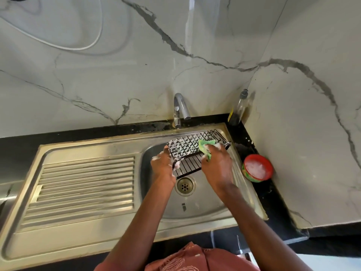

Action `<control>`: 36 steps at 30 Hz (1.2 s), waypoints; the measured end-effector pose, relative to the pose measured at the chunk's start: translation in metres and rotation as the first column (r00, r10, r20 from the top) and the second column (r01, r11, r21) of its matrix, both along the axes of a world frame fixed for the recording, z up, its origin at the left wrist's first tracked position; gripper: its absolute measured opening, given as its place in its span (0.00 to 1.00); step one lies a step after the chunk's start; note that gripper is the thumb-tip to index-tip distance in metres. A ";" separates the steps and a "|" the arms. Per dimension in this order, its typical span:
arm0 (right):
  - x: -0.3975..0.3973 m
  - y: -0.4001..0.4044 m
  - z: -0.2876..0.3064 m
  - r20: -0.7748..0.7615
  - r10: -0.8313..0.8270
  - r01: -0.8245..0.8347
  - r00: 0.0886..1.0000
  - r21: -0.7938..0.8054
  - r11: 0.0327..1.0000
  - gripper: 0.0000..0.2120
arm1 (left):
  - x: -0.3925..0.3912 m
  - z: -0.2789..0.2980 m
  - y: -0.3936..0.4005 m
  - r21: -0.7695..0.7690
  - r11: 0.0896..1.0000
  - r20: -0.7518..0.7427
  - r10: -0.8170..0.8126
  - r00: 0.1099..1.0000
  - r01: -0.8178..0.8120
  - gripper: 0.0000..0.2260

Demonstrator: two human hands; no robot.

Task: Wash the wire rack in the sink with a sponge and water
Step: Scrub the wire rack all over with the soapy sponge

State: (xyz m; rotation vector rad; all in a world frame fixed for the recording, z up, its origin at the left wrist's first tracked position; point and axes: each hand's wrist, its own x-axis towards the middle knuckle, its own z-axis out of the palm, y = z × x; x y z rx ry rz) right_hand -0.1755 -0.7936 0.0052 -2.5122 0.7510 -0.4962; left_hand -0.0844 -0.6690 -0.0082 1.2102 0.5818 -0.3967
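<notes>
A black wire rack (192, 151), foamy on its upper part, leans tilted across the far right of the steel sink basin (205, 204). My left hand (164, 169) grips the rack's left edge, with suds on the fingers. My right hand (216, 163) holds a green sponge (206, 147) pressed against the rack's right side. The drain (185, 185) lies just below the rack. No water runs from the tap (180, 108).
A ribbed steel drainboard (84, 184) fills the left of the sink unit. A red tub of soapy paste (257, 168) stands on the black counter at right. A soap bottle (239, 108) sits in the back corner. Marble walls close in behind and at right.
</notes>
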 end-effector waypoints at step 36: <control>-0.008 0.047 -0.018 0.095 0.294 -0.276 0.951 -0.166 0.947 0.25 | -0.008 0.001 -0.001 -0.005 0.997 -0.079 -0.072 0.994 0.072 0.12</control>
